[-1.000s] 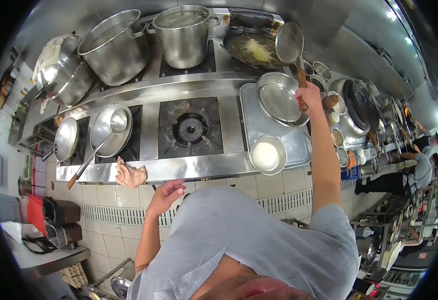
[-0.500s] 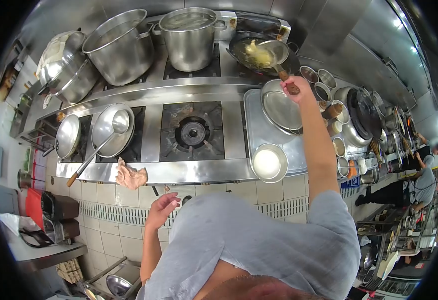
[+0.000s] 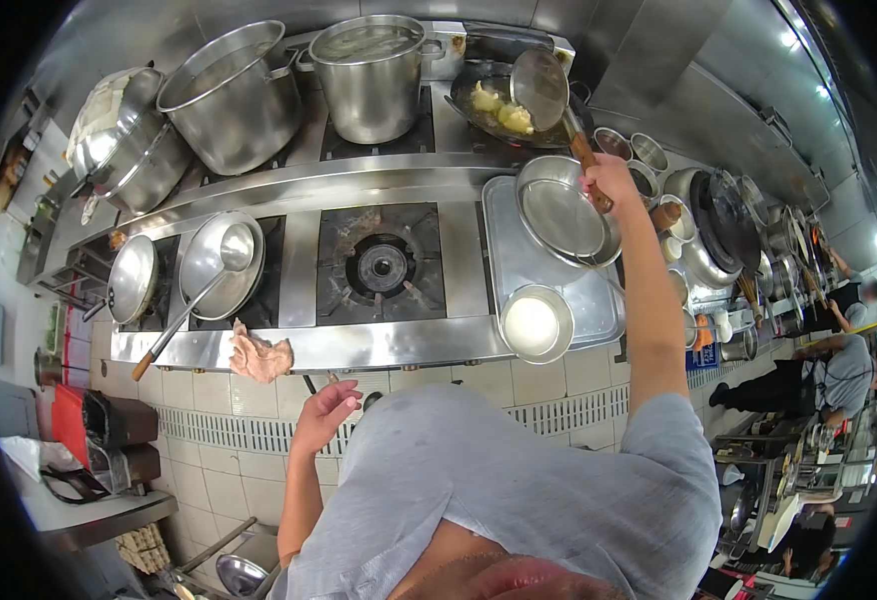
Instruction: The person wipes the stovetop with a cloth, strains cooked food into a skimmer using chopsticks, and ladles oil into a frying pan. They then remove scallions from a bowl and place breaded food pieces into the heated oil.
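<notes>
As ragged yellow pieces [image 3: 503,108] lie in the dark wok [image 3: 469,118], a round metal strainer [image 3: 540,88] tilts over it, its wooden handle [image 3: 581,152] gripped by the right hand [image 3: 612,182]; the left hand [image 3: 325,415] is loosely curled, partly spread. A steel bowl [image 3: 563,336] holds something white.

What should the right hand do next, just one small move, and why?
I'd probably lower the strainer slightly and bring it left toward the yellow pieces in the wok. The right hand grips its wooden handle, and in this view its head appears over the wok's right side, next to the pieces lying in the liquid.
</notes>
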Action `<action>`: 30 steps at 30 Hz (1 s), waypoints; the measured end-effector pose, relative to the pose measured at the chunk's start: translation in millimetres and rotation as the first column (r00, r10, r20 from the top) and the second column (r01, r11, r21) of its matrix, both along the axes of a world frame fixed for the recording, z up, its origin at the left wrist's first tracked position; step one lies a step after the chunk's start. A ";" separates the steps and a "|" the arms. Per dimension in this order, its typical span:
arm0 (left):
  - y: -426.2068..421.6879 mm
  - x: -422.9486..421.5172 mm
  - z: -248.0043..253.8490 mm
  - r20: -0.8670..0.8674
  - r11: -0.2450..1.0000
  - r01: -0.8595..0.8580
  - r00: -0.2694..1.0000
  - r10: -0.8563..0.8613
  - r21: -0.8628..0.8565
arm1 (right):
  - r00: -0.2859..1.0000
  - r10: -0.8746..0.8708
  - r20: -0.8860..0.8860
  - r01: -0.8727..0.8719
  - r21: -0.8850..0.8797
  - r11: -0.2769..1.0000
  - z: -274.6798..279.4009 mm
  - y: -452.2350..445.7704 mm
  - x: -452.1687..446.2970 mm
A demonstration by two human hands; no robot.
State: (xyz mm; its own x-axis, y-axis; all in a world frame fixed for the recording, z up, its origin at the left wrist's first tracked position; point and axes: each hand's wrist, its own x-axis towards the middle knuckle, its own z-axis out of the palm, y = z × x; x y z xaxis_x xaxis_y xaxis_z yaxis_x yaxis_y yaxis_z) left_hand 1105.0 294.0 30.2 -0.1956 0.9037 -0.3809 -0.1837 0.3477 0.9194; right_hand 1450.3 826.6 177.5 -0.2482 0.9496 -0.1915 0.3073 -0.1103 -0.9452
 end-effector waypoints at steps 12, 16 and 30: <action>-5.8 -0.9 -3.9 0.023 1.000 0.009 1.000 -0.009 -0.003 | 0.990 0.132 -0.040 -0.133 -0.032 0.991 26.7 -39.0 30.0; -7.0 -0.6 -5.5 -0.003 0.999 0.034 0.999 -0.034 0.004 | 0.989 0.135 0.055 -0.138 0.045 0.989 33.9 -47.3 26.9; -8.0 4.4 2.6 0.005 1.000 0.013 1.000 -0.013 -0.020 | 0.849 0.136 0.510 -0.247 0.156 0.956 21.4 -39.0 -22.8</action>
